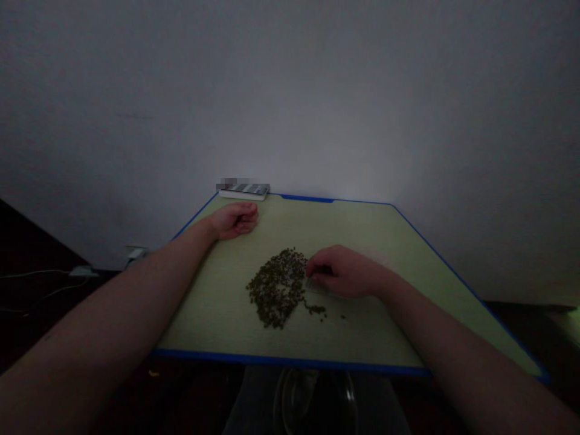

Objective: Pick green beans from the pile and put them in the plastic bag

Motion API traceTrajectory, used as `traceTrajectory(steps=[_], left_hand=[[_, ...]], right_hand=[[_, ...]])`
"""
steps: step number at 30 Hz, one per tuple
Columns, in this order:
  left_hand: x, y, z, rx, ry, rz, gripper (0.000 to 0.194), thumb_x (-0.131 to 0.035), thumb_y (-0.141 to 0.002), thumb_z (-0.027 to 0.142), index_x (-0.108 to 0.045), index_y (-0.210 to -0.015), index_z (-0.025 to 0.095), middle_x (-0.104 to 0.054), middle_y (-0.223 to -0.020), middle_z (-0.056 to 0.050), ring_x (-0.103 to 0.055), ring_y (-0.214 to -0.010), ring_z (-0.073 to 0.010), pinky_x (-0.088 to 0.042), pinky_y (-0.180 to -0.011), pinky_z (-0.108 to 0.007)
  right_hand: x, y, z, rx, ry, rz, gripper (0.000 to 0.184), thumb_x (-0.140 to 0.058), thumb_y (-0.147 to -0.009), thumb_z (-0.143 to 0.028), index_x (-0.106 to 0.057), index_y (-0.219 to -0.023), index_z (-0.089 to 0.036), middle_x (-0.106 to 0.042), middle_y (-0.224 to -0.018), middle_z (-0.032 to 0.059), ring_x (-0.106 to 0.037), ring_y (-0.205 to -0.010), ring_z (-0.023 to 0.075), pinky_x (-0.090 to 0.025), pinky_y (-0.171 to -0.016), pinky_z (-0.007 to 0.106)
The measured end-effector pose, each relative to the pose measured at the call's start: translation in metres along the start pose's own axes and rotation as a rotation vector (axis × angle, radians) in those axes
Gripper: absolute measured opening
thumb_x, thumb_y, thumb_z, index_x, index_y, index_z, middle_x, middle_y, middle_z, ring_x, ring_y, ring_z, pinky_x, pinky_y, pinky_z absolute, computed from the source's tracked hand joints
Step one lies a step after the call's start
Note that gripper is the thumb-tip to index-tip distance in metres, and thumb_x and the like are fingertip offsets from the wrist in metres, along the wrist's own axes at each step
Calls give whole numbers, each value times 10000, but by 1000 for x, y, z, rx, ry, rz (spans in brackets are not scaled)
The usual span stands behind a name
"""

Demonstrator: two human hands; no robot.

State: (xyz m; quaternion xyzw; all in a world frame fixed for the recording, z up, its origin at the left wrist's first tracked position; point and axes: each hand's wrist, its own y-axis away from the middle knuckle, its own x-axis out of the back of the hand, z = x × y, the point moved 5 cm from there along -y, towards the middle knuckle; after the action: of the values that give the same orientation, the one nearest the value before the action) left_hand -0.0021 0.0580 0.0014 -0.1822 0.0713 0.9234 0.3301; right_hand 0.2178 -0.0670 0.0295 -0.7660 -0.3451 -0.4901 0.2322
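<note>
A flat heap of small dark greenish-brown grains lies spread on the pale table. At the heap's right edge is my right hand, palm down, its thumb and fingers bent toward each other. Whatever lies between those fingertips is too small to make out. A few grains trail off just below this hand. Farther back on the left, my left hand rests on its side on the tabletop. Its fingers are curled into a loose fist, apart from the grains, and nothing shows in them.
Behind my left hand, a white-edged box or book, partly pixelated, sits at the table's back edge. Blue edging runs round the table. Below the front edge, a shiny round metal container is between my legs. Cables and white adapters are at left.
</note>
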Motion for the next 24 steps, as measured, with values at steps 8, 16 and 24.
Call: traceTrajectory(steps=[8, 16, 24], left_hand=[[1, 0, 0, 11, 4, 7, 265, -599, -753, 191, -397, -585, 151, -325, -510, 50, -306, -376, -44, -205, -327, -140], [0, 1, 0, 16, 10, 10, 280, -598, -752, 186, -383, -576, 153, -327, -500, 52, -299, -373, -42, -201, -334, -144], [-1, 1, 1, 0, -3, 3, 273, -587, -765, 190, -389, -580, 152, -329, -503, 50, -304, -379, -45, -214, -338, -149]], right_hand=[[-1, -6, -6, 71, -8, -3, 228, -515, -781, -108, -687, -920, -162, -680, -851, 46, -575, -747, 140, -415, -690, 245], [-1, -3, -12, 114, -41, -41, 230, -523, -780, -83, -683, -920, -171, -674, -878, 48, -585, -802, 147, -429, -758, 273], [-2, 3, -11, 118, -49, -84, 209, -539, -768, -102, -684, -903, -167, -673, -850, 45, -586, -781, 149, -427, -725, 263]])
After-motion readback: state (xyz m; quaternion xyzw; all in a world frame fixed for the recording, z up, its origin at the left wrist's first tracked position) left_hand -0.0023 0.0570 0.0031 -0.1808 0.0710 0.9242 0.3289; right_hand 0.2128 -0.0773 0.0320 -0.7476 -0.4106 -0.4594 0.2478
